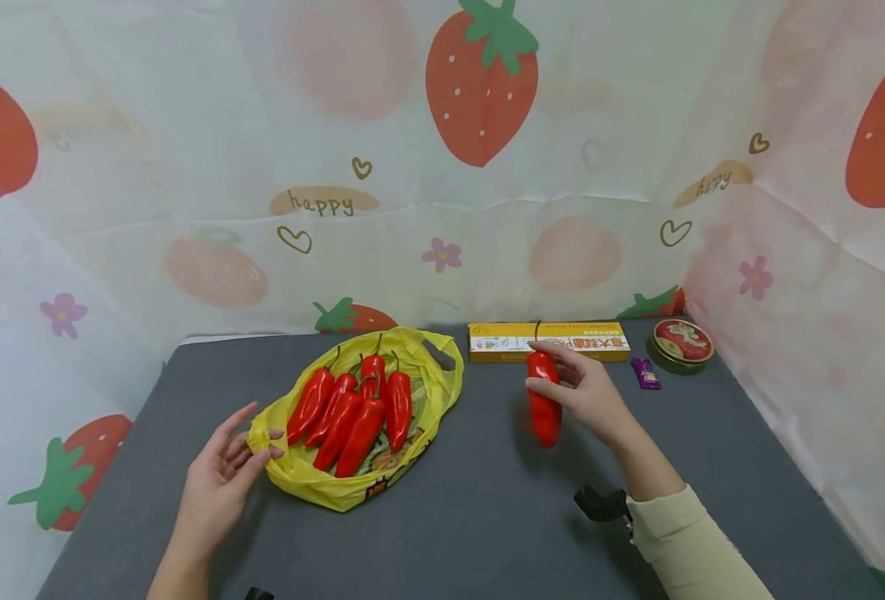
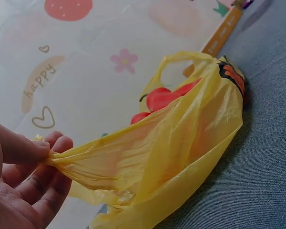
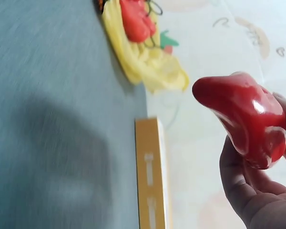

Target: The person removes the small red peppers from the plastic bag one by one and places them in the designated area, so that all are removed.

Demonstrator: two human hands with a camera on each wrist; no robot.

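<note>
A yellow plastic bag [image 1: 442,379] lies spread on the table with several red chili peppers [image 1: 363,433] in it, their dark stems pointing mostly away from me. My left hand [image 1: 221,479] pinches the bag's left edge between thumb and fingers; the left wrist view shows the plastic [image 2: 114,164] drawn tight from that pinch. To the right of the bag, my right hand [image 1: 581,392] holds one red pepper [image 1: 544,417] above the table, its stem up and its tip hanging down. In the right wrist view this pepper [image 3: 248,109] sits between thumb and fingers.
At the table's back edge lies a long yellow box [image 1: 547,354]. Right of it are a small purple packet [image 1: 646,373] and a round tin [image 1: 680,346]. A strawberry-print cloth [image 1: 382,250] hangs behind and beside the dark grey table [image 1: 472,517].
</note>
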